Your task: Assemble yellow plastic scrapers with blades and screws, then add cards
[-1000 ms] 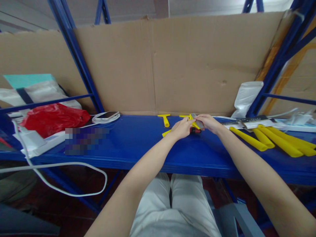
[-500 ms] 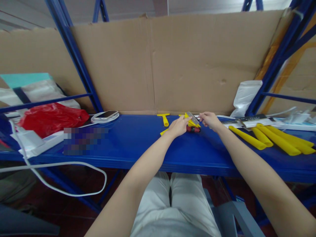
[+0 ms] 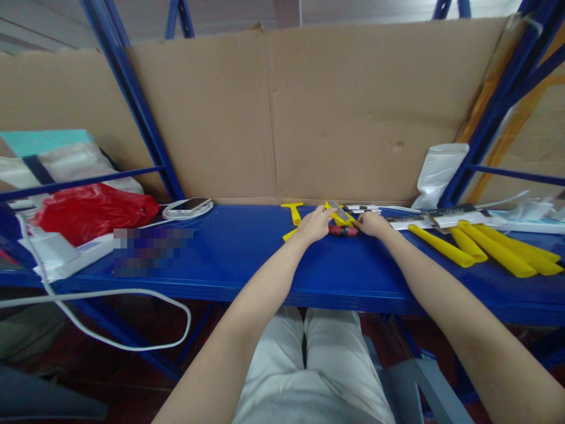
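My left hand is closed on a yellow scraper with a flat grey metal blade lying across its head. My right hand is at the right end of the scraper head, its fingers pressed together; what they pinch, if anything, is too small to make out. Just below the scraper lies a red and black cylindrical tool on the blue tabletop. Another yellow T-shaped piece lies to the left of my left hand. A further yellow end shows beside my left wrist.
Several yellow handles lie at the right beside black and white packets. A white pouch leans by the blue post. At left are a phone, coiled white cable, a red bag and a power strip. Cardboard stands behind.
My right hand has moved down and slightly closer to the table, against the scraper's right end. The scraper and my left hand have shifted slightly left, exposing more of the red and black tool.
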Demonstrator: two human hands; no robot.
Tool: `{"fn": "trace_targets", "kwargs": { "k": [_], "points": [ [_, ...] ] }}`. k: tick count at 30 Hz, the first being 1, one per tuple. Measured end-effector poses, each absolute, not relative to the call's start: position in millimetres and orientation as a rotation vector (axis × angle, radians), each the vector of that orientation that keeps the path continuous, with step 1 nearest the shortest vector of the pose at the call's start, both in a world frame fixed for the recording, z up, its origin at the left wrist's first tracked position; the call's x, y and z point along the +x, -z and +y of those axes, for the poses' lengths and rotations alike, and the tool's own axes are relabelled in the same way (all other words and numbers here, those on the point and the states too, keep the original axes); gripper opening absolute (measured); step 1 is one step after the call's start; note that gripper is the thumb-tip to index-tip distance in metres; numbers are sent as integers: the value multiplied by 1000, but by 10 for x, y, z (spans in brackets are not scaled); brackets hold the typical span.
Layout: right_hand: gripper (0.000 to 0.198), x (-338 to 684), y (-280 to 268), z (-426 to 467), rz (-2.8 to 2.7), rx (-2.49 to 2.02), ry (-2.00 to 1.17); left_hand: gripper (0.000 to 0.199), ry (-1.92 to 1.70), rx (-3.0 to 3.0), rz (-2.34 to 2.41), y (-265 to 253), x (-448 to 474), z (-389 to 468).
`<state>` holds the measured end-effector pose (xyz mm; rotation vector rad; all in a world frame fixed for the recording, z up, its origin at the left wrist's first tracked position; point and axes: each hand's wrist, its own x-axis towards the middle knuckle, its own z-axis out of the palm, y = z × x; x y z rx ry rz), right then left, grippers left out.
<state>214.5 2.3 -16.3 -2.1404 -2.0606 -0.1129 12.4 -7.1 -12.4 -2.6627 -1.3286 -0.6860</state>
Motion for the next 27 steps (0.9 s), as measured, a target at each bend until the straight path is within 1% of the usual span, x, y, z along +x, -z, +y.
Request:
{"fn": "trace_targets", "kwargs": {
  "k": [6, 10, 13, 17, 20, 27],
  "points": [
    [28, 2154, 194, 58, -2027, -2208, 210, 41, 674, -2660, -1321, 115, 121, -91],
    [22, 2182, 197, 60, -1973, -2203, 196, 41, 663, -2659, -1332, 105, 122, -112],
    [19, 2227, 174, 41, -1874, -2072, 192, 41, 666, -2658, -1338, 99, 124, -122],
    [16, 2307, 113, 25, -1602, -1857, 154, 41, 646, -2655, -1338, 98, 129, -128],
    [14, 2330, 60, 16, -1377, -1724, 16, 41, 650, -2656, -1330, 102, 130, -130],
    [13, 2166, -47, -95, -1019, -1531, -539, 43, 669, -2671, -1313, 119, 137, -111]
  ]
}}
